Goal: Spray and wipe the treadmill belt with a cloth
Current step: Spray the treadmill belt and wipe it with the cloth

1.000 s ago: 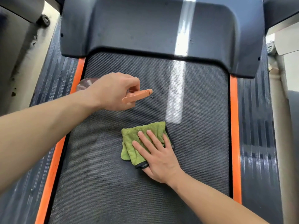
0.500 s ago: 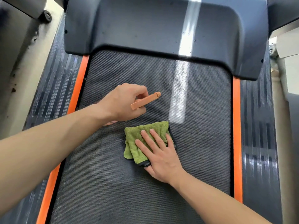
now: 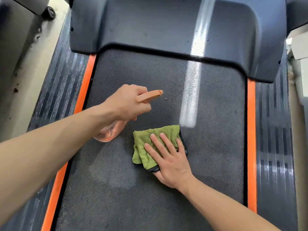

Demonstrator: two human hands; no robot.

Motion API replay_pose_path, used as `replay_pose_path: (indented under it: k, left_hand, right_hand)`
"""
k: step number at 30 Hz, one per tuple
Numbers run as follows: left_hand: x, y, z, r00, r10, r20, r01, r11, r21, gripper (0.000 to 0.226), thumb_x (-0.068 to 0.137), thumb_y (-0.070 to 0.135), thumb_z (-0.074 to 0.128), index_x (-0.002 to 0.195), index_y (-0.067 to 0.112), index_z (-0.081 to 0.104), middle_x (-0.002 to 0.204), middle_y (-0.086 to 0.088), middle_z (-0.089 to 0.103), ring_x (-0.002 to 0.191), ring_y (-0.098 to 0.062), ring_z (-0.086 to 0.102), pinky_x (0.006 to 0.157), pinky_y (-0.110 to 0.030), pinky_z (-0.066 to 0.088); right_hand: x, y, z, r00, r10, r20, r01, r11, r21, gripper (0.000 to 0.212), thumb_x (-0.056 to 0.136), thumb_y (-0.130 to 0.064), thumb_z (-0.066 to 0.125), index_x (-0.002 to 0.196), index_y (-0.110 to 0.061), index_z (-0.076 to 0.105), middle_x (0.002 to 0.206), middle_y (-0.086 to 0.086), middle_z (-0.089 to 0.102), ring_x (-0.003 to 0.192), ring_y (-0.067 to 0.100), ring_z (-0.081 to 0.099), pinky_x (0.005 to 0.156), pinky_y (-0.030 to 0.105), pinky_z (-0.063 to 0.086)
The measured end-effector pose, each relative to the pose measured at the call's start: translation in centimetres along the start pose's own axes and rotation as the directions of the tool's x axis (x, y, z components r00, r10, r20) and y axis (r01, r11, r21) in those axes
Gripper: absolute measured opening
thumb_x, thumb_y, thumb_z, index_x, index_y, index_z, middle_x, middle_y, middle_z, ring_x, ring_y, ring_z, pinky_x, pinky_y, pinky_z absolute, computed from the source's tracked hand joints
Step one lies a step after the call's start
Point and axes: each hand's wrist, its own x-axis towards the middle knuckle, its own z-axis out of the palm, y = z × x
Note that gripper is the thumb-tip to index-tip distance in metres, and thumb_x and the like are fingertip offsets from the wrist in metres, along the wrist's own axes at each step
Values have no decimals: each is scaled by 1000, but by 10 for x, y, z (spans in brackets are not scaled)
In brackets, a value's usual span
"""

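1. Looking from the head view: the left hand point(image 3: 128, 104) grips the spray bottle point(image 3: 109, 132) above the belt point(image 3: 216, 147).
2. The right hand point(image 3: 168, 159), fingers straight, presses the cloth point(image 3: 148, 139) flat on mid-belt.
3. The cloth is probably soft and light; a flat palm should hold it best.

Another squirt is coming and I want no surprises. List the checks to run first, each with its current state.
1. Folded green microfibre cloth lies on the dark textured treadmill belt: ok.
2. Right hand rests flat on the cloth, fingers straight: ok.
3. Left hand grips the clear plastic spray bottle with an orange head: ok.
4. Orange nozzle points over bare belt, away from the cloth: ok.
5. Liquid left in the bottle: cannot tell.
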Motion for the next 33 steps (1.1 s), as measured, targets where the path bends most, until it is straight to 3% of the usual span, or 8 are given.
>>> replay_pose_path:
  k: [4,7,15,21,26,28,31,33]
  left_hand:
    - [1,-5,-3,999,-43,-7,43,999,24,8,86,20,67,78,18,67,67,-3,72,44,-13,70,53,-27,56]
    - [-3,-11,-4,999,-49,4,49,995,86,12,86,20,67,76,16,62,64,-5,71,44,-13,69,50,-20,49]
    - [-8,-20,-5,997,-72,4,72,997,-4,9,85,14,68,77,18,67,68,-5,72,47,-17,72,50,-27,57]
    - [-7,-24,-8,994,-105,-17,105,994,0,21,72,37,57,72,17,62,66,-10,73,48,-13,71,48,-16,48]
    - [-7,-29,-16,991,-129,-27,126,988,-84,7,86,19,66,85,19,73,86,-4,78,51,-19,75,53,-19,54]
    - [-8,-32,-21,990,-139,-27,134,982,-134,11,81,26,64,84,20,72,87,-3,78,51,-19,74,56,-24,56]
    - [-10,-36,-26,975,-208,-83,181,951,-250,25,68,33,58,83,21,73,89,-5,79,49,-22,74,61,-33,58]
    - [-9,-38,-30,957,-262,-127,204,915,-347,26,63,34,62,82,20,73,92,-10,80,52,-27,74,64,-39,59]
  right_hand:
    - [0,-1,-1,1000,2,13,-2,1000,-1,68,93,-63,45,153,-32,43,165,1,32,152,29,30,112,62,29]
    - [1,2,-3,1000,-19,12,18,1000,6,68,93,-61,45,154,-31,42,165,2,31,153,29,28,112,62,30]
    - [17,12,-4,966,-246,76,247,969,-5,73,91,-62,49,157,-34,34,169,2,23,155,30,22,118,60,23]
    - [48,40,-9,999,-31,31,32,999,-17,74,86,-61,50,154,-34,41,167,5,26,154,33,24,117,63,25]
    - [31,57,-12,985,171,-6,-171,983,-65,84,75,-58,61,152,-30,46,160,12,40,143,39,40,113,66,30]
    - [41,87,-13,897,439,-40,-441,897,-29,86,70,-52,63,150,-23,49,155,14,43,143,38,39,114,67,28]
    - [101,130,-25,676,736,-20,-730,674,113,89,80,-60,40,160,-21,26,167,3,24,154,27,17,121,61,16]
    - [161,133,-27,728,685,-26,-677,725,125,82,88,-64,36,159,-24,29,166,7,25,153,33,18,121,58,14]
